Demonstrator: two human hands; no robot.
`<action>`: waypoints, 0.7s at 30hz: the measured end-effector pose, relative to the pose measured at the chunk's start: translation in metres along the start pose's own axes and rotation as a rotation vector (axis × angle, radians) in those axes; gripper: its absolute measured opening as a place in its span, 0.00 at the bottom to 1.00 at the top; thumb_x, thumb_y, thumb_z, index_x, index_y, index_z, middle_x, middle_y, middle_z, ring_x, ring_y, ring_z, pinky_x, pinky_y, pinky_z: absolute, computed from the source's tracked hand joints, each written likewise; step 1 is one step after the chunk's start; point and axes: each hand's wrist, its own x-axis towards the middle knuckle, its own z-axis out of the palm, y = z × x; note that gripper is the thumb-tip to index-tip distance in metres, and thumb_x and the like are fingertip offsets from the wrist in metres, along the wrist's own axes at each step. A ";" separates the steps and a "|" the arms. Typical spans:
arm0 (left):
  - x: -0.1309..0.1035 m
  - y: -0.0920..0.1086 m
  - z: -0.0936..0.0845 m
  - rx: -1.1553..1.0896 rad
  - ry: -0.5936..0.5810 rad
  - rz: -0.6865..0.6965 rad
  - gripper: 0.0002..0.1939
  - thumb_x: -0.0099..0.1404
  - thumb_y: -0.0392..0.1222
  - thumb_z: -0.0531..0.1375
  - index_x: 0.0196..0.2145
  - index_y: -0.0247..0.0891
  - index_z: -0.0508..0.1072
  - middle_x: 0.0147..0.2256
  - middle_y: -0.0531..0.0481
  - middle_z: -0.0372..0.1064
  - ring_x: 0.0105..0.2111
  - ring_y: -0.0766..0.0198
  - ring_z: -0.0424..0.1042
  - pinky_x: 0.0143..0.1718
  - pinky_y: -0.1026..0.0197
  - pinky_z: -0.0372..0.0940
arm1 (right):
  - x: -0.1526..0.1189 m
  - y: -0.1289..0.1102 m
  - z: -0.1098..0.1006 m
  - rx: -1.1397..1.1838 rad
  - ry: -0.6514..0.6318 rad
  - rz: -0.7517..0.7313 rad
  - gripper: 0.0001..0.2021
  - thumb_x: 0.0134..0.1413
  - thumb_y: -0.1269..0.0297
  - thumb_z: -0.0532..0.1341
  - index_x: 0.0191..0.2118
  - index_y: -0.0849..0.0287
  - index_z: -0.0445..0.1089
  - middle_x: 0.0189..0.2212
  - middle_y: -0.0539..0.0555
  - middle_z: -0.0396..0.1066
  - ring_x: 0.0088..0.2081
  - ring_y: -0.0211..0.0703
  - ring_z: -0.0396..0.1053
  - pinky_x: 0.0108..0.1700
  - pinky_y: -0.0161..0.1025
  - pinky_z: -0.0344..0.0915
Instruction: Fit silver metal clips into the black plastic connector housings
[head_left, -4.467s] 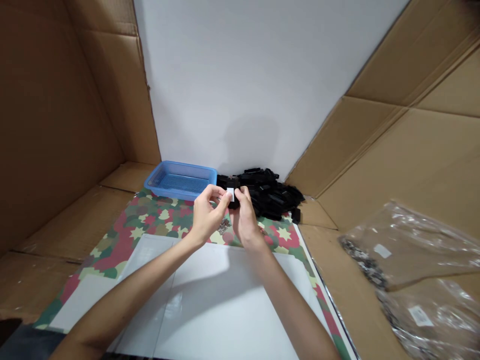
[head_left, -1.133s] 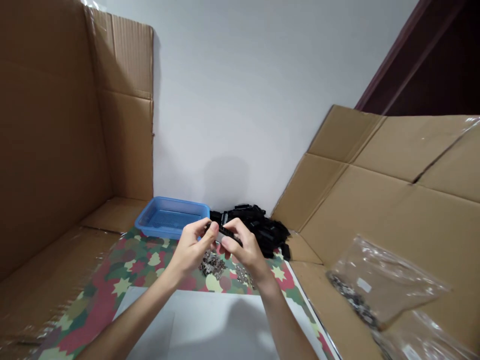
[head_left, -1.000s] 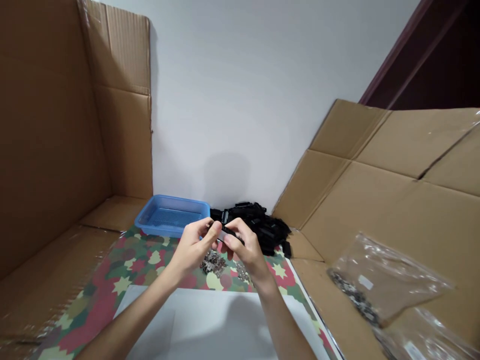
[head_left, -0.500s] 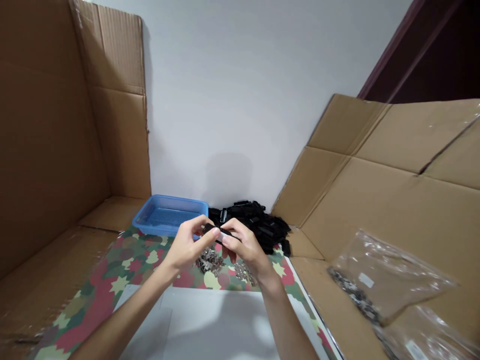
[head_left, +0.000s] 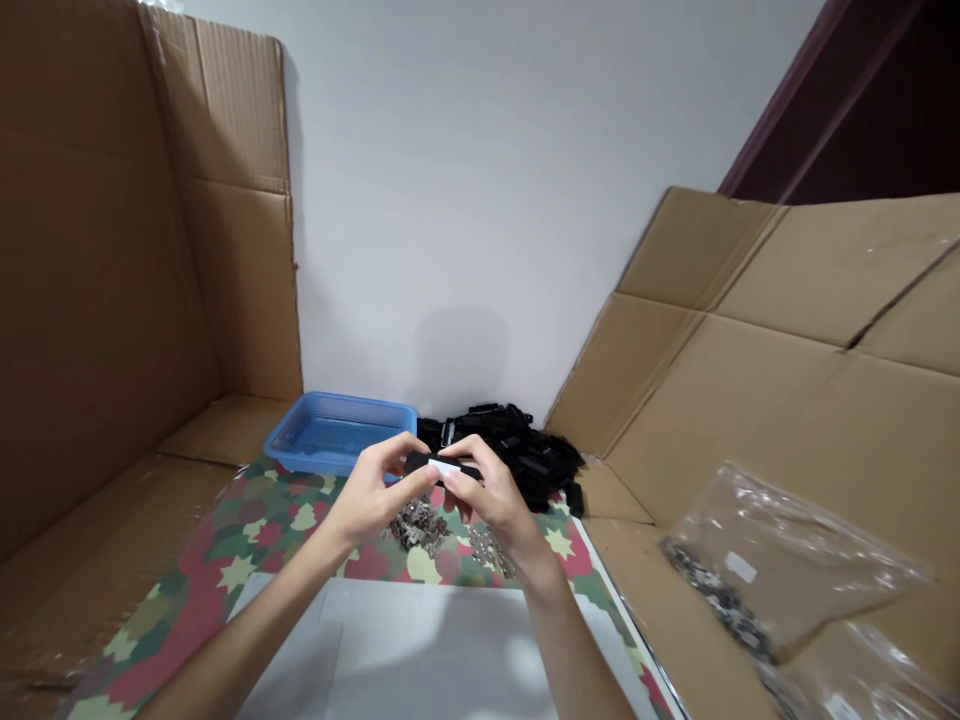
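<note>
Both hands meet over the table, gripping one small flat black piece (head_left: 417,462) with a shiny pale plate (head_left: 445,466) at its middle. My left hand (head_left: 382,488) pinches its left end between thumb and fingers. At the right end, my right hand (head_left: 489,487) does the same, its thumb on the pale plate. Below the hands lies a heap of small metal parts (head_left: 420,528), with smaller shiny bits (head_left: 487,548) to its right, partly hidden by my right hand. Behind the hands, a pile of similar black pieces (head_left: 517,445) rests against the wall.
A blue plastic basket (head_left: 341,468) stands at the back left. A white board (head_left: 427,640) lies in front on the camouflage-patterned cloth (head_left: 255,530). Cardboard walls (head_left: 795,380) flank both sides. On the right are clear plastic bags (head_left: 787,560) with metal parts.
The black piece has turned slightly in my fingers, so more of its pale plate and right end show. Both hands stay in nearly the same place.
</note>
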 end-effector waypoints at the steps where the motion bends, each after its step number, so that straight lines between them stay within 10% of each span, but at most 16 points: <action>1: 0.000 0.000 0.000 -0.016 0.002 -0.010 0.14 0.55 0.50 0.59 0.29 0.35 0.69 0.22 0.56 0.63 0.22 0.70 0.60 0.23 0.67 0.57 | 0.000 0.000 0.000 0.002 -0.013 0.003 0.13 0.49 0.54 0.59 0.37 0.55 0.63 0.19 0.44 0.64 0.18 0.34 0.61 0.21 0.32 0.56; 21: -0.002 0.001 0.006 -0.083 -0.015 -0.031 0.15 0.57 0.51 0.58 0.26 0.35 0.68 0.20 0.55 0.61 0.22 0.68 0.60 0.25 0.65 0.56 | -0.003 0.002 0.002 0.001 -0.021 -0.104 0.12 0.50 0.56 0.59 0.38 0.56 0.64 0.21 0.46 0.67 0.22 0.36 0.65 0.23 0.33 0.59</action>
